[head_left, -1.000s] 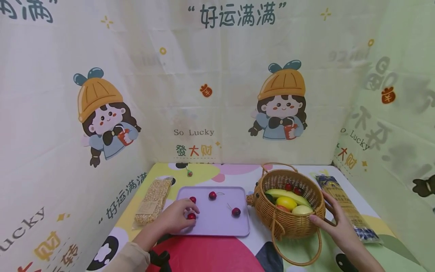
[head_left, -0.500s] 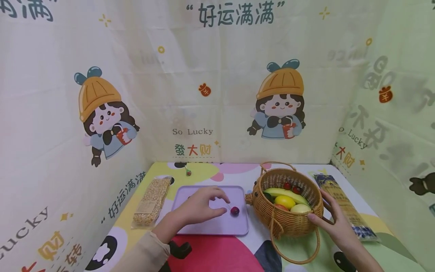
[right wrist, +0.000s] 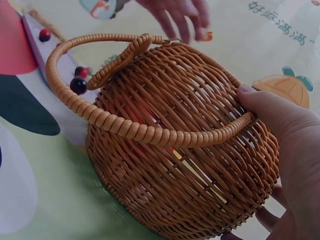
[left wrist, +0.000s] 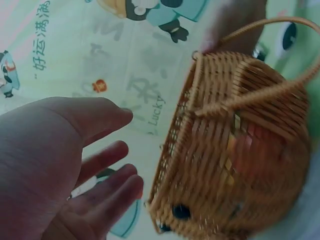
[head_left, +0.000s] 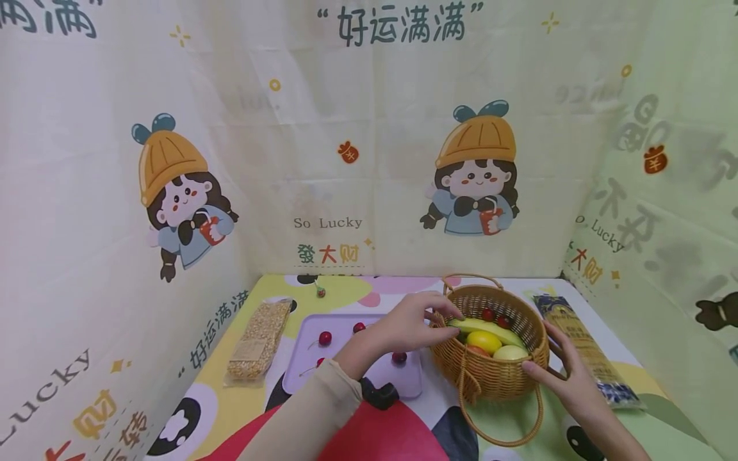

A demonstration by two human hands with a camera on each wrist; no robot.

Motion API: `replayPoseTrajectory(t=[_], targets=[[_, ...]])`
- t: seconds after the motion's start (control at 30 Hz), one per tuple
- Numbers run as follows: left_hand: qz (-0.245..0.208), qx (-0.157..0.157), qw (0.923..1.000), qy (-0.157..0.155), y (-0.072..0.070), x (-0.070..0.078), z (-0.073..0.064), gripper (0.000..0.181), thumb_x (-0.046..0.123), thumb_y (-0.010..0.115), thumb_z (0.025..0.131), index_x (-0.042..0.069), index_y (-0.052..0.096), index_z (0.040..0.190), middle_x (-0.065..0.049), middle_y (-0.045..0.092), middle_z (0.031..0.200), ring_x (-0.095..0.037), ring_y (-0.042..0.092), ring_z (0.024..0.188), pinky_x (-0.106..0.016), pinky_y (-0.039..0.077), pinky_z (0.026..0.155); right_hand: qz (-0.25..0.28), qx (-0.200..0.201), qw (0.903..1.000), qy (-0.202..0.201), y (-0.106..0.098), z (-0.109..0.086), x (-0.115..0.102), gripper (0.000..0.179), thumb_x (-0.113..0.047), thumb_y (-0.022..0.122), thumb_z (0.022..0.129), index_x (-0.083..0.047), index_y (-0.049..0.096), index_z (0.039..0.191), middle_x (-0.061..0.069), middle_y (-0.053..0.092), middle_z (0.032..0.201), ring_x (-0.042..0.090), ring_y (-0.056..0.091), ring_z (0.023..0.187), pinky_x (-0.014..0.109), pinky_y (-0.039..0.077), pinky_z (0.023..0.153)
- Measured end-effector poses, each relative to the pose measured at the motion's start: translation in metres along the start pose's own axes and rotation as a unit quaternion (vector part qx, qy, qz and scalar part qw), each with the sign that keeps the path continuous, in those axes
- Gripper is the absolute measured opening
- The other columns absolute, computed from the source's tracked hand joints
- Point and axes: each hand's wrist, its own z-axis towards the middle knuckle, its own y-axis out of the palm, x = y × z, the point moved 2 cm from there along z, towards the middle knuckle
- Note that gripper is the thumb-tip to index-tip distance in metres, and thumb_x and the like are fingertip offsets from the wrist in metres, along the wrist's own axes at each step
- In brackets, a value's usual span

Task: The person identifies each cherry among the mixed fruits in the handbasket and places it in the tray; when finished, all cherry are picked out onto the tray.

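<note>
A wicker basket (head_left: 490,372) stands right of the middle, holding a banana (head_left: 487,328), a lemon (head_left: 484,342), a pale round fruit (head_left: 511,353) and two small red fruits at the back. My right hand (head_left: 571,374) grips its right side, thumb at the rim and fingers round the outside. Over the basket's left rim reaches my left hand (head_left: 410,321); in the left wrist view its thumb and fingers (left wrist: 112,155) are apart, and nothing shows between them. On the lilac tray (head_left: 410,386) lie several cherries (head_left: 325,338), one partly behind my left sleeve.
A clear bag of grains (head_left: 259,342) lies left of the tray. A long printed packet (head_left: 582,346) lies right of the basket. The basket's handle (head_left: 533,432) hangs toward the front. Printed cloth walls close off the back and sides.
My left hand has moved right, from the cherries at the tray's left side across the tray to the basket's left rim. The right hand and basket have stayed in place.
</note>
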Motion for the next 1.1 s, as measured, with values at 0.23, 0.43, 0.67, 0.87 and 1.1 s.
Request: replayPoseTrajectory(t=[0.23, 0.43, 0.67, 0.87, 1.1], targets=[[-0.008, -0.057, 0.9971, -0.049, 0.012, 0.000, 0.052, 0.026, 0.035, 0.079, 0.104, 0.026, 0.081, 0.129, 0.009, 0.078, 0.128, -0.001, 0.069, 0.109, -0.017, 0.058, 0.093, -0.003, 0.006, 0.9999, -0.014, 0.001, 0.003, -0.001, 0.097, -0.027, 0.069, 0.112, -0.029, 0.001, 0.181, 0.023, 0.002, 0.186, 0.059, 0.014, 0.166, 0.076, 0.036, 0.117], [-0.021, -0.076, 0.9945, -0.068, 0.026, -0.007, 0.084, 0.028, 0.030, 0.080, 0.104, 0.018, 0.081, 0.129, 0.013, 0.078, 0.113, 0.000, 0.069, 0.101, -0.015, 0.057, 0.089, -0.015, 0.003, 0.9997, -0.020, 0.002, 0.006, -0.002, 0.095, -0.026, 0.068, 0.112, -0.032, 0.003, 0.180, 0.019, 0.003, 0.187, 0.058, 0.016, 0.166, 0.062, 0.050, 0.114], [-0.003, -0.087, 0.9921, -0.089, 0.044, -0.012, 0.106, 0.028, 0.027, 0.080, 0.103, 0.016, 0.083, 0.129, 0.015, 0.078, 0.113, 0.003, 0.066, 0.103, -0.013, 0.053, 0.092, -0.011, -0.011, 0.9999, -0.003, 0.001, 0.003, 0.000, 0.094, -0.031, 0.066, 0.113, -0.040, -0.001, 0.179, 0.018, -0.002, 0.187, 0.059, 0.012, 0.166, 0.054, 0.058, 0.107], [0.000, -0.094, 0.9890, -0.114, 0.052, -0.010, 0.120, 0.024, 0.026, 0.079, 0.104, 0.019, 0.084, 0.126, 0.015, 0.078, 0.121, 0.004, 0.066, 0.108, -0.014, 0.053, 0.094, -0.009, -0.014, 0.9998, 0.008, 0.001, 0.001, 0.003, 0.094, -0.034, 0.064, 0.114, -0.041, -0.003, 0.179, 0.019, -0.006, 0.187, 0.061, 0.009, 0.166, 0.080, 0.046, 0.112], [0.017, -0.119, 0.9809, -0.153, 0.060, -0.005, 0.141, 0.026, 0.024, 0.077, 0.106, 0.021, 0.084, 0.130, 0.015, 0.078, 0.125, 0.004, 0.067, 0.101, -0.013, 0.054, 0.084, -0.009, -0.015, 0.9998, 0.005, 0.002, 0.003, 0.005, 0.094, -0.033, 0.064, 0.114, -0.040, -0.004, 0.179, 0.019, -0.007, 0.187, 0.061, 0.009, 0.166, 0.081, 0.046, 0.110]])
